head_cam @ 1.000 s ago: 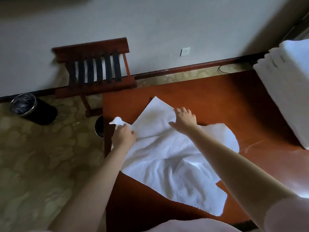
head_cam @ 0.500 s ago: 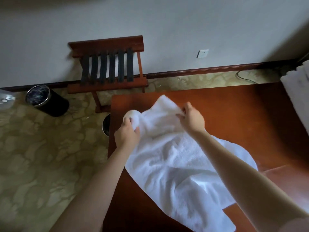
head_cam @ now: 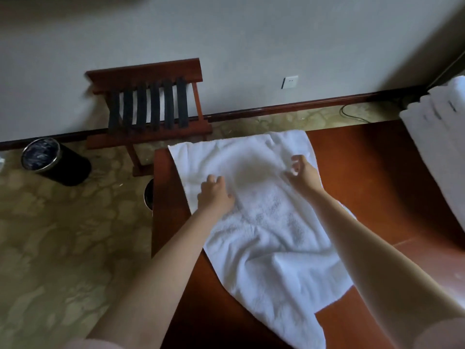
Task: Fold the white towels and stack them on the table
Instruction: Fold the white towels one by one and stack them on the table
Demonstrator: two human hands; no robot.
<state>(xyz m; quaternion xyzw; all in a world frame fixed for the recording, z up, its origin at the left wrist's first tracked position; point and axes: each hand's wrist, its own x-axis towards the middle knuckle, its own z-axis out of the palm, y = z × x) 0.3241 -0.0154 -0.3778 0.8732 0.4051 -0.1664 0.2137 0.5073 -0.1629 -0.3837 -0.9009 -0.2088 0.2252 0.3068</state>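
Towel (head_cam: 264, 222) flat on table (head_cam: 377, 177); L hand (head_cam: 215, 196) rests loosely on it, R hand (head_cam: 303, 173) half-curled above, prob. empty.

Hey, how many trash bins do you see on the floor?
2. One black bin stands at far left; a second bin peeks out at the left edge of the table, mostly hidden. Others may sit behind the table.

Over by the wall a wooden rack (head_cam: 148, 102) with black straps stood on the patterned floor (head_cam: 63, 235), a black bin (head_cam: 56, 161) to its left, a white socket (head_cam: 289, 82) above the skirting board (head_cam: 302, 107), a dark cable (head_cam: 349, 114) looped below
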